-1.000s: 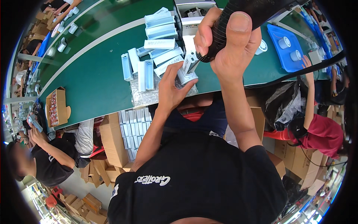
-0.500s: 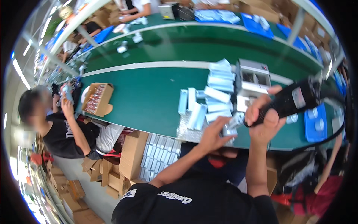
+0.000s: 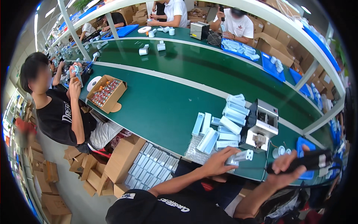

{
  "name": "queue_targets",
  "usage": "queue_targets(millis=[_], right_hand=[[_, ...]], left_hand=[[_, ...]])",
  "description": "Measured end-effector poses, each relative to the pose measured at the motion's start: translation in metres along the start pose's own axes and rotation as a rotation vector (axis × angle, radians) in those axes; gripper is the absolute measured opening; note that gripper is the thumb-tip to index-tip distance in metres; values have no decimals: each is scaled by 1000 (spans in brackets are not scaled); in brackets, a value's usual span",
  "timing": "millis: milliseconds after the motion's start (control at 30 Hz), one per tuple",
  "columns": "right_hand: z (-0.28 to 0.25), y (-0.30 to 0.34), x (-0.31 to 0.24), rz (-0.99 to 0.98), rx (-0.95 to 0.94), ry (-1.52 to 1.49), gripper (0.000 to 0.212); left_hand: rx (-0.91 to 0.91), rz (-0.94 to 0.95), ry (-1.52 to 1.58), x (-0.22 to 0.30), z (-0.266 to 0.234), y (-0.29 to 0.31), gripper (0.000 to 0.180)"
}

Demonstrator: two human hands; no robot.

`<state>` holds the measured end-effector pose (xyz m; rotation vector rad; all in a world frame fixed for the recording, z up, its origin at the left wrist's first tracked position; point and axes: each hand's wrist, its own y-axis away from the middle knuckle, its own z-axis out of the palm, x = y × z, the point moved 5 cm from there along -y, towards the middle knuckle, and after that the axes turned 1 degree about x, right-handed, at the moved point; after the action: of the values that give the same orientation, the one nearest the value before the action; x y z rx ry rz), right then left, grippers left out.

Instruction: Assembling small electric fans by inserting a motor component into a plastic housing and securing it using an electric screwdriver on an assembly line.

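Observation:
My left hand grips a light blue plastic housing with an angled end, near the front edge of the bench. In my right hand is a black power screwdriver, blurred, lying nearly level to the right of the housing and apart from it. Its cable runs off to the right. Beyond my left hand lies a pile of long, light blue housings, some on bubble wrap. A grey metal machine with an open top, possibly a screw feeder, stands right of the pile.
The green bench runs to the left, bearing an open carton of small red parts. A box of housings stands below its edge. A blue tray lies at the right. A co-worker sits at the left; others work across the bench.
My right hand has drawn the screwdriver down and to the right, away from the housing. My left hand keeps hold of the housing. The whole view has shifted and tilted.

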<state>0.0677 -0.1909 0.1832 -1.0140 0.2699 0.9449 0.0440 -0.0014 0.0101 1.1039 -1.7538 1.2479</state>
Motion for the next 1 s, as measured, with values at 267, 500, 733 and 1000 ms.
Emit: queue_targets(millis=[267,500,733,1000], right_hand=[[-54,16,-15,153,-71,434,68],[-101,64,58,296,89,576,27],[-119,89,85,142,235,670,22],[-102,109,108,45,319,862,34]], left_hand=[[63,54,268,44,-82,10,63],[425,124,27,39,-179,-13,56],[615,48,102,21,-218,-15,49],[591,72,9,32,-227,-33,49]])
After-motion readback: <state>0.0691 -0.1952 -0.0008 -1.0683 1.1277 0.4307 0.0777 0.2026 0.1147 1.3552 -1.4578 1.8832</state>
